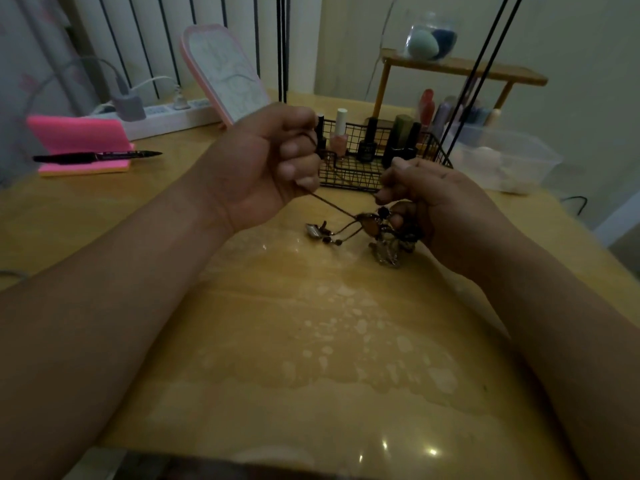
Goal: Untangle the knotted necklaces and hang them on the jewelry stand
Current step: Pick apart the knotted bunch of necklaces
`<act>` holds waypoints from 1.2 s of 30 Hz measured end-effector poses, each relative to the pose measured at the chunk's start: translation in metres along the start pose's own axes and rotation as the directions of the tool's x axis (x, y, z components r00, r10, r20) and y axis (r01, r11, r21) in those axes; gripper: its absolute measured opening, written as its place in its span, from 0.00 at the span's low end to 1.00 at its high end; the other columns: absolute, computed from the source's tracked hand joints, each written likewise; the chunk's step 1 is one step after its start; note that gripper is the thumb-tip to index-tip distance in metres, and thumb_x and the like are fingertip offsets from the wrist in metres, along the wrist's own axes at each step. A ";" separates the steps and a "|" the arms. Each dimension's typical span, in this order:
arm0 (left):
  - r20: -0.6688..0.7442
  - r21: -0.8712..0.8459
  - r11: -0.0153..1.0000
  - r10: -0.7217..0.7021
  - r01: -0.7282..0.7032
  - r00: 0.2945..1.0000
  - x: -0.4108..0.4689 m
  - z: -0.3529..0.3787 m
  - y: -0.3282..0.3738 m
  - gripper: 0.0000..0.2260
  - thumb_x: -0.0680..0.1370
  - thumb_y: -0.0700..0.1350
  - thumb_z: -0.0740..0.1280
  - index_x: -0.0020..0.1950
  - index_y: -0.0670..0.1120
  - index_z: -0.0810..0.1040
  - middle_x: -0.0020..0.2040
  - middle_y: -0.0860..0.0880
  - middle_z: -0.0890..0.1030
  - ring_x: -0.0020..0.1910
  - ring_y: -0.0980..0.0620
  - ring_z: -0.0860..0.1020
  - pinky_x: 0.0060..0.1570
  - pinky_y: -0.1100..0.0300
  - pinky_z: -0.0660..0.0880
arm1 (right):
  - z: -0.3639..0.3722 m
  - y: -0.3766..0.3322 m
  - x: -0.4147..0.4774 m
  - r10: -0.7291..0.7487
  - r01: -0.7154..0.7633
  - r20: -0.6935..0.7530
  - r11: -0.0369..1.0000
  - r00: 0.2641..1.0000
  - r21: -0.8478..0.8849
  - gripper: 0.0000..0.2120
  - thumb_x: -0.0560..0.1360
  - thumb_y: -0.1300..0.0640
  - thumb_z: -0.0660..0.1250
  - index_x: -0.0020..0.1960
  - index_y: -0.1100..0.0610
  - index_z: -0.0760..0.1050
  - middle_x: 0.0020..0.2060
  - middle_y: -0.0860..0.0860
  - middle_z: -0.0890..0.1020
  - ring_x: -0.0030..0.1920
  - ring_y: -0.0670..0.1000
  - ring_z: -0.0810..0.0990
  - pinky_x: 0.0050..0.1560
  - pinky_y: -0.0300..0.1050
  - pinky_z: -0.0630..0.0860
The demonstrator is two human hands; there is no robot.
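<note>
Wooden table (311,358), frame centre: knotted necklaces (375,233) in both hands.
The left hand (263,168) is fisted on a cord (332,204) slanting lower right to the necklaces, pinched by the right hand (436,209).

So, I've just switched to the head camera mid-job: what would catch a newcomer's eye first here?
Both hands meet mid-frame over the wooden table: the left hand grips a thin dark cord that runs down to a beaded tangle of necklaces held by the right hand. Behind them stands a black wire basket of nail polish bottles. At far left is a bright pink notepad with a black pen lying across it.
</note>
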State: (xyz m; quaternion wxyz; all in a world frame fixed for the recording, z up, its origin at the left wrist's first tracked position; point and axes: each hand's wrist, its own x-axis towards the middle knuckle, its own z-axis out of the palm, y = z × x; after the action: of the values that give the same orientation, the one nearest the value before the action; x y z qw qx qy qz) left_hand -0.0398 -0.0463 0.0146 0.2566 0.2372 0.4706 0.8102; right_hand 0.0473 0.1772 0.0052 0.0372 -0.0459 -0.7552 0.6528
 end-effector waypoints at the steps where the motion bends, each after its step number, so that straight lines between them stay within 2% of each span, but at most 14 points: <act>1: 0.003 -0.043 0.999 0.007 -0.007 1.000 0.000 -0.003 0.002 0.07 0.83 0.44 0.61 0.45 0.48 0.73 0.32 0.53 0.64 0.27 0.57 0.62 0.30 0.63 0.65 | -0.001 0.000 0.000 -0.006 0.006 -0.012 0.999 1.000 -0.042 0.13 0.84 0.47 0.63 0.58 0.56 0.80 0.43 0.47 0.85 0.36 0.47 0.79 0.41 0.43 0.74; 5: -0.009 -0.108 0.993 0.047 -0.048 0.999 0.002 -0.014 0.008 0.03 0.83 0.44 0.63 0.55 0.47 0.74 0.39 0.53 0.73 0.29 0.58 0.61 0.26 0.66 0.57 | -0.001 0.001 -0.003 -0.073 0.066 -0.018 0.967 0.997 -0.247 0.10 0.83 0.47 0.65 0.56 0.51 0.82 0.43 0.46 0.86 0.37 0.47 0.77 0.38 0.45 0.74; 9: -0.060 -0.058 0.995 0.083 -0.087 0.995 0.005 -0.019 0.008 0.04 0.82 0.44 0.64 0.57 0.47 0.75 0.44 0.52 0.78 0.28 0.59 0.63 0.26 0.66 0.57 | 0.002 0.000 -0.006 -0.125 0.126 0.025 0.919 0.992 -0.374 0.09 0.83 0.47 0.65 0.54 0.48 0.82 0.41 0.43 0.85 0.33 0.39 0.76 0.38 0.42 0.73; 12: -0.144 0.022 0.994 0.107 -0.105 0.984 0.007 -0.022 0.005 0.04 0.83 0.43 0.64 0.57 0.47 0.74 0.44 0.51 0.78 0.26 0.59 0.64 0.26 0.65 0.56 | 0.002 0.002 -0.007 -0.164 0.187 0.090 0.826 0.982 -0.532 0.09 0.82 0.44 0.66 0.56 0.46 0.81 0.46 0.44 0.84 0.38 0.37 0.80 0.40 0.40 0.74; 16: -0.187 0.087 0.990 0.129 -0.114 0.974 0.008 -0.024 0.004 0.05 0.83 0.44 0.64 0.58 0.47 0.74 0.44 0.51 0.79 0.26 0.58 0.64 0.28 0.63 0.54 | 0.004 0.005 -0.006 -0.031 0.152 0.179 0.685 0.983 -0.712 0.14 0.78 0.42 0.72 0.62 0.41 0.79 0.49 0.42 0.81 0.43 0.43 0.82 0.39 0.36 0.75; 19: -0.256 0.302 0.947 0.189 -0.107 0.948 0.007 -0.021 0.004 0.04 0.83 0.43 0.64 0.57 0.45 0.74 0.38 0.50 0.76 0.26 0.56 0.66 0.25 0.62 0.57 | 0.004 0.004 -0.005 -0.013 0.168 0.208 0.639 0.978 -0.750 0.09 0.78 0.44 0.72 0.58 0.40 0.80 0.47 0.42 0.80 0.46 0.42 0.79 0.42 0.38 0.72; 21: -0.330 0.513 0.857 0.253 -0.052 0.910 0.005 -0.018 0.001 0.04 0.83 0.43 0.65 0.56 0.44 0.77 0.34 0.51 0.74 0.28 0.54 0.68 0.25 0.62 0.63 | 0.002 0.005 -0.005 -0.026 0.199 0.235 0.626 0.972 -0.754 0.06 0.79 0.45 0.71 0.56 0.40 0.80 0.48 0.42 0.79 0.47 0.42 0.78 0.44 0.40 0.72; 23: -0.365 0.707 0.706 0.306 0.048 0.879 0.003 -0.016 -0.005 0.05 0.83 0.46 0.68 0.53 0.45 0.80 0.34 0.53 0.75 0.32 0.55 0.72 0.31 0.61 0.69 | 0.003 0.005 -0.006 -0.033 0.228 0.264 0.613 0.964 -0.756 0.07 0.78 0.43 0.71 0.55 0.40 0.79 0.50 0.41 0.76 0.50 0.42 0.76 0.47 0.40 0.75; 26: -0.263 0.906 0.403 0.297 0.129 0.918 0.002 -0.016 -0.017 0.09 0.80 0.56 0.70 0.54 0.53 0.81 0.50 0.53 0.79 0.48 0.56 0.76 0.46 0.59 0.72 | 0.006 0.006 -0.005 -0.054 0.268 0.291 0.578 0.955 -0.771 0.09 0.76 0.42 0.73 0.53 0.42 0.77 0.53 0.41 0.74 0.52 0.42 0.75 0.52 0.40 0.76; 28: -0.157 0.979 0.164 0.243 0.120 0.957 0.002 -0.013 -0.023 0.13 0.78 0.61 0.70 0.58 0.57 0.80 0.59 0.53 0.74 0.58 0.55 0.73 0.56 0.56 0.71 | 0.009 0.007 -0.005 -0.093 0.294 0.291 0.541 0.952 -0.788 0.05 0.78 0.46 0.72 0.50 0.43 0.77 0.53 0.42 0.74 0.52 0.42 0.75 0.53 0.41 0.77; 29: -0.116 0.990 0.099 0.216 0.097 0.969 0.002 -0.011 -0.023 0.14 0.77 0.63 0.70 0.58 0.58 0.80 0.61 0.54 0.71 0.62 0.54 0.70 0.59 0.55 0.70 | 0.010 0.008 -0.004 -0.106 0.298 0.286 0.525 0.952 -0.797 0.03 0.79 0.48 0.71 0.50 0.44 0.77 0.52 0.42 0.75 0.51 0.43 0.75 0.52 0.40 0.77; 31: -0.031 0.997 0.077 0.129 0.021 0.991 -0.001 -0.004 -0.023 0.15 0.75 0.68 0.68 0.55 0.61 0.79 0.59 0.56 0.72 0.61 0.56 0.71 0.59 0.54 0.71 | 0.009 0.008 -0.004 -0.126 0.282 0.256 0.540 0.959 -0.793 0.03 0.80 0.50 0.70 0.49 0.45 0.77 0.50 0.42 0.77 0.49 0.43 0.77 0.46 0.37 0.75; 33: 0.040 0.997 0.068 -0.009 -0.039 0.999 -0.003 0.002 -0.025 0.16 0.74 0.70 0.69 0.54 0.61 0.79 0.53 0.60 0.75 0.54 0.60 0.75 0.53 0.57 0.75 | 0.007 0.009 -0.003 -0.147 0.242 0.193 0.661 0.970 -0.711 0.03 0.81 0.51 0.69 0.48 0.47 0.77 0.45 0.45 0.80 0.42 0.41 0.79 0.38 0.33 0.74; 36: 0.073 0.997 0.013 -0.056 -0.072 0.996 -0.003 0.005 -0.030 0.09 0.77 0.58 0.72 0.56 0.59 0.80 0.50 0.59 0.78 0.49 0.62 0.77 0.48 0.60 0.76 | 0.006 0.007 -0.003 -0.119 0.145 0.084 0.856 0.989 -0.497 0.04 0.82 0.52 0.67 0.49 0.51 0.78 0.41 0.48 0.84 0.36 0.42 0.79 0.36 0.40 0.75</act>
State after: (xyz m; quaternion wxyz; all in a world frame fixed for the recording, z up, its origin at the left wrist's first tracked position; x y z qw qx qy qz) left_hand -0.0285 -0.0319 -0.0103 0.0328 0.3883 0.8903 0.2355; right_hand 0.0500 0.1716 -0.0028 0.0496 0.0141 -0.9009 0.4310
